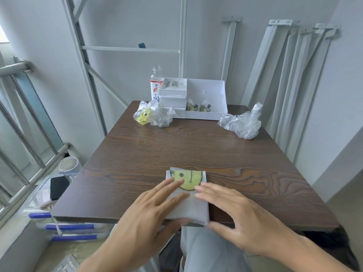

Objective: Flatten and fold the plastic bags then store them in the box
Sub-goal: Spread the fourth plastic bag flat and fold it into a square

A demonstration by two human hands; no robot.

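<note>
Bag: folded bag (pixel 189 210) with a yellow face, at the near edge of the table (pixel 196 146).
Hands: left hand (pixel 149 218) and right hand (pixel 242 218) press it flat, fingers straight, gripping nothing.
Risk: it may slide off or pop open when they lift.
Box: box (pixel 205 91), far side.

— What colour is the table (pixel 176 146)?
— Dark brown, with a swirling wood grain.
— And the folded bag (pixel 188 209)?
— Milky white, printed with a yellow smiley face outlined in black.
— The crumpled bag (pixel 151 114)?
— Clear, with a yellow and black face on it too.
— The other clear bag (pixel 241 122)?
— Transparent, with just a few black marks.
— The box (pixel 206 91)?
— White all over. The bottle (pixel 156 87) has a white label with red and blue print.
— The packs (pixel 68 226)?
— Clear, with blue strips.
</note>
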